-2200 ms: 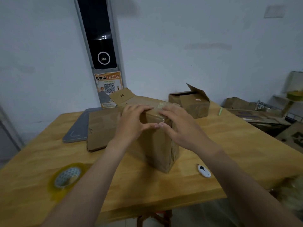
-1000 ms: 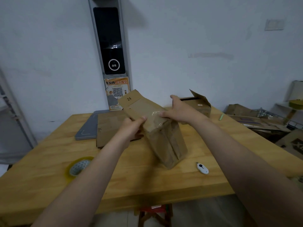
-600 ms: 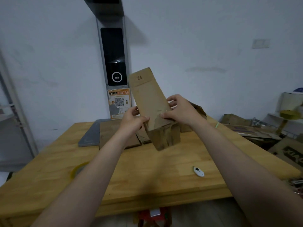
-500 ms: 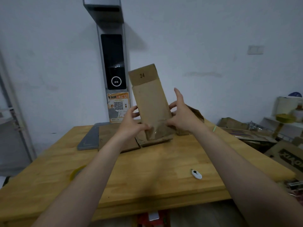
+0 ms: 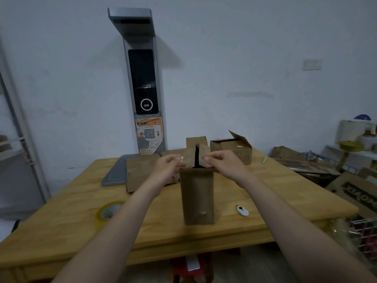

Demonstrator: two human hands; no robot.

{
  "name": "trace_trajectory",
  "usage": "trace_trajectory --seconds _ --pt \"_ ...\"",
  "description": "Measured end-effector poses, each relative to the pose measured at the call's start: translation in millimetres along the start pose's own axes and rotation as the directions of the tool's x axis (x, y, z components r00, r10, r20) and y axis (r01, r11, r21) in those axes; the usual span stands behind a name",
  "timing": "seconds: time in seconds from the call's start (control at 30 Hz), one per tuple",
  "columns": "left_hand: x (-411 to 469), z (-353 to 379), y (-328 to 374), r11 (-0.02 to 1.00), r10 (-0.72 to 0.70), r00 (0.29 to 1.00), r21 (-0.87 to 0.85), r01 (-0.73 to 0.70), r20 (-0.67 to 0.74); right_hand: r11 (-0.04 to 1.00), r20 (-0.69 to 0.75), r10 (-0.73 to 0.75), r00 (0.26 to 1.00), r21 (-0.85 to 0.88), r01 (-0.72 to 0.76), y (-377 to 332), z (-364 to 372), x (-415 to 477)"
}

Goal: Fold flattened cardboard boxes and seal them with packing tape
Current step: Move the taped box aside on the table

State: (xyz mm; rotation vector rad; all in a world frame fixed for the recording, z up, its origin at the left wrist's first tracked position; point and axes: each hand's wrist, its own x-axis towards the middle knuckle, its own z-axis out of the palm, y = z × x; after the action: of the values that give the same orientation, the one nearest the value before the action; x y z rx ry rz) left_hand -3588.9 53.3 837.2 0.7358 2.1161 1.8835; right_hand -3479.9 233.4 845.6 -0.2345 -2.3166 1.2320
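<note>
Head view: the box (image 5: 196,193) stands upright on the table (image 5: 61,221), near the front edge, between the two forearms. The left hand (image 5: 168,166) pinches the left flap (image 5: 188,159) at the box top, and the right hand (image 5: 223,162) pinches the right flap (image 5: 204,150). A dark gap shows between the two flaps.

A tape roll (image 5: 110,210) lies flat to the left of the box, well apart from it, under the left forearm. A small white tool (image 5: 242,211) lies near the box base on the right. Behind the left hand lies flat cardboard (image 5: 140,172), with a grey pad (image 5: 115,175) beside it. A second box (image 5: 232,149) with a raised flap stands behind the right hand, and a green pen (image 5: 264,159) lies further right. A grey tower (image 5: 142,78) stands against the wall.

Bare wood runs between the roll and the box, and from the tool to the table's right edge. Past that edge, a cardboard pile (image 5: 355,188) and a wire rack (image 5: 365,231) crowd the floor.
</note>
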Motion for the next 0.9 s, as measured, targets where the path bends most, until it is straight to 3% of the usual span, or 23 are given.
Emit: trace_trajectory --seconds 0.1,0.27,0.43,0.53,0.67,0.9 --pt "0.1 0.9 -1.0 0.99 0.027 0.999 0.138 -0.031 0.029 0.992 0.014 -0.032 0.999 -0.118 0.034 4.3 0.0 -4.4" --pt "-0.1 2.3 -12.2 0.992 0.013 1.0 0.125 -0.015 0.02 0.995 -0.025 0.094 0.995 0.024 -0.093 21.6 4.8 -6.7" --pt "6.6 -3.5 -28.6 0.955 -0.143 0.98 0.28 0.101 0.135 0.952 0.078 0.306 0.949 -0.04 -0.304 29.5 11.4 -9.2" --pt "17.8 -1.1 -32.5 0.938 -0.206 0.962 0.318 0.141 0.179 0.949 0.156 0.313 0.937 -0.025 -0.313 31.1 16.0 -1.7" --pt "30.1 21.8 -31.6 0.968 -0.082 0.98 0.249 0.035 0.18 0.976 0.049 0.21 0.977 0.048 -0.212 36.5 25.8 19.1" --pt "99.2 54.1 -10.4 0.988 0.147 0.989 0.042 -0.147 0.015 0.989 -0.149 0.084 0.985 0.137 -0.063 43.4 3.0 86.9"
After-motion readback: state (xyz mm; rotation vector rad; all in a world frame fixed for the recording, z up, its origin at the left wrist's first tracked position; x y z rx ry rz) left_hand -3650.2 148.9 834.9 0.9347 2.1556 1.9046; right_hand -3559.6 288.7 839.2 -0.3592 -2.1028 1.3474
